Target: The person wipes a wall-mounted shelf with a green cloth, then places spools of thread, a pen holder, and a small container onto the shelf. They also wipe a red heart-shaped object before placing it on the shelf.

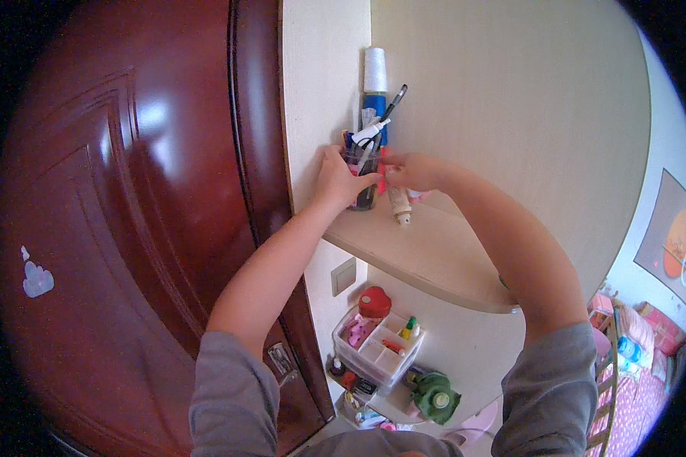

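A clear pen cup (367,197) stands on a curved corner shelf (429,237), packed with pens and a small white bottle (370,132). My left hand (343,180) wraps around the cup from the left, thumb across its front. At the cup's right side is my right hand (416,171), fingers bent near a red object (382,180). A cream-coloured tube (400,203) sits under those fingers, its cap end toward me; whether they grip it I cannot tell. Behind the cup rises a white cone of thread (375,69) above a blue container (375,104).
A dark red wooden door (177,143) stands at the left. Below the shelf are a wall switch (343,276), a red heart-shaped box (375,301), a compartmented plastic organizer (377,360) and a green leafy object (437,400). A pink bed (634,405) lies at far right.
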The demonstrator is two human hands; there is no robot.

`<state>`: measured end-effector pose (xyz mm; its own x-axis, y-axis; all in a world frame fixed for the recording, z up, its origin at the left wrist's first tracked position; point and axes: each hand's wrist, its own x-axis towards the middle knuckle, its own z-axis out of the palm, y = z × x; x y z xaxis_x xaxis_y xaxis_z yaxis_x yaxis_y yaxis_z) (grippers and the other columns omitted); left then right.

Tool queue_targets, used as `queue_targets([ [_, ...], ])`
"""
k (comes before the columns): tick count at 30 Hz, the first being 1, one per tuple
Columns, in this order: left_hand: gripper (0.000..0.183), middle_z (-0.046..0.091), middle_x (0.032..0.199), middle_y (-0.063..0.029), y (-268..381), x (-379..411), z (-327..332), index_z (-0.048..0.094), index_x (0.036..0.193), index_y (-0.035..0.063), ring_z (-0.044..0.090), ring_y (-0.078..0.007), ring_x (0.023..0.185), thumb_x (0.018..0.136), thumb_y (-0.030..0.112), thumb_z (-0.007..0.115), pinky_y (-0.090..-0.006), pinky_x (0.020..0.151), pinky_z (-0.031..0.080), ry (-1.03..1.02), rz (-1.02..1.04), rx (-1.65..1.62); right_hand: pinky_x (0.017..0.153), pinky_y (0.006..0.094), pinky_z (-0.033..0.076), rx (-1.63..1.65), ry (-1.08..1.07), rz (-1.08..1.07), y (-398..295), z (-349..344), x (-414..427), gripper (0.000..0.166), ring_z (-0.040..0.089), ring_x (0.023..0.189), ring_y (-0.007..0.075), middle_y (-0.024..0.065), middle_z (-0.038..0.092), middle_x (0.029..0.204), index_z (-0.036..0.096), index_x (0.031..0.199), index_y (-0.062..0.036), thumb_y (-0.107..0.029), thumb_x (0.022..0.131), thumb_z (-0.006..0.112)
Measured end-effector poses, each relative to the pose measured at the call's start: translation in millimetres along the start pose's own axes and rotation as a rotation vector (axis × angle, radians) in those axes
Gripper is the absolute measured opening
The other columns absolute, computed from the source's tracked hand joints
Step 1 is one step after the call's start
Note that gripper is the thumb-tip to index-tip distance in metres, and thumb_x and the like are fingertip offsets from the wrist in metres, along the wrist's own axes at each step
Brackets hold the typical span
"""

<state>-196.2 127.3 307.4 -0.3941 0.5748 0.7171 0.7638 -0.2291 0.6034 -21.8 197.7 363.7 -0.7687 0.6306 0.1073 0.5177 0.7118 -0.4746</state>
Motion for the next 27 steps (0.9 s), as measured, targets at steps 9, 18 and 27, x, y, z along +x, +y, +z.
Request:
queue_targets([
  [9, 0.078, 0.056, 0.114, -0.0205, -16.5, -3.3, 1.1, 0.043, 0.128, -0.0034, 0.06, -0.0327, 0.102, 0.066, 0.013, 0.087, -0.0417, 0.091, 0.049, 0.073, 0.227, 0.226, 0.058, 0.0344, 0.058, 0.016, 0.021, 0.018, -7.5, 3.0, -7.0, 0.061, 0.068, 0.077, 0.0211, 0.0109, 0.065, 0.108, 0.04, 0.146, -0.0232, -0.032, 0.087, 0.054],
  [18, 0.071, 0.053, 0.117, -0.0188, 11.5, -34.7, -16.7, 0.041, 0.125, -0.005, 0.06, -0.0286, 0.1, 0.074, 0.021, 0.083, -0.0349, 0.084, 0.05, -0.093, 0.082, -0.119, 0.065, 0.0343, 0.058, 0.2, 0.034, -0.075, -11.7, -19.8, -43.0, 0.051, 0.067, 0.082, 0.0201, 0.0113, 0.065, 0.098, 0.053, 0.125, 0.0013, -0.037, 0.092, 0.061],
  [27, 0.067, 0.061, 0.113, -0.0119, 61.8, -46.0, 1.3, 0.035, 0.136, 0.0034, 0.062, -0.0208, 0.102, 0.085, 0.02, 0.074, -0.0362, 0.081, 0.054, -0.48, -0.177, -0.679, 0.076, 0.0331, 0.053, 0.379, 0.118, -0.261, 0.3, -22.4, -87.8, 0.052, 0.063, 0.096, 0.0204, 0.0139, 0.063, 0.116, 0.046, 0.136, -0.0024, -0.032, 0.095, 0.058],
])
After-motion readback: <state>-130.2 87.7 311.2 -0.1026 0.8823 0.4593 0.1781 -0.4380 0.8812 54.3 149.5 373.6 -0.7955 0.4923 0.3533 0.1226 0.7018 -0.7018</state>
